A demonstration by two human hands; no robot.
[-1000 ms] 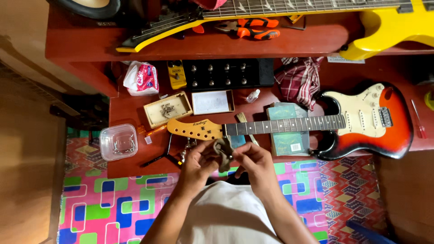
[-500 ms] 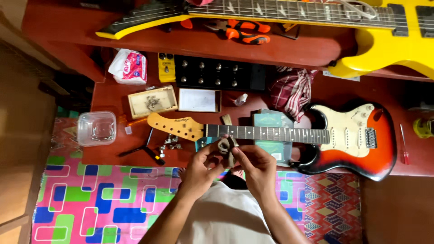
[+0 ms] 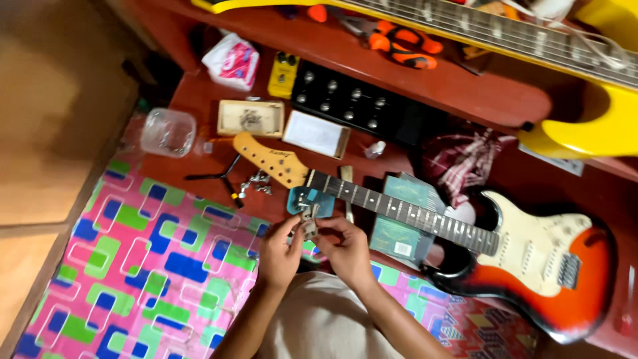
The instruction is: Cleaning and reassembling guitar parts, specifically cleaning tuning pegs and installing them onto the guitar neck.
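My left hand (image 3: 278, 251) and my right hand (image 3: 345, 249) meet in front of me, both pinching a small metal tuning part (image 3: 309, 220). Just beyond them lies a red sunburst electric guitar (image 3: 551, 266) with a white pickguard, its dark fretboard neck (image 3: 399, 209) running left to a light wooden headstock (image 3: 269, 158). Several loose metal tuner parts (image 3: 256, 183) sit on the red surface below the headstock. A black tool with handles (image 3: 222, 176) lies beside them.
A clear plastic container (image 3: 167, 131), a small wooden box (image 3: 250, 118), a white card (image 3: 316, 133), a black pedal board (image 3: 349, 100), a yellow pedal (image 3: 284, 73) and a checked cloth (image 3: 458, 159) lie around. A yellow guitar (image 3: 585, 86) and orange pliers (image 3: 402, 43) rest on the upper shelf. A patterned mat (image 3: 153, 266) covers the floor.
The view has tilted and swung, so the guitar now runs diagonally. My hands stay together on the small metal part and have shifted slightly lower under the neck.
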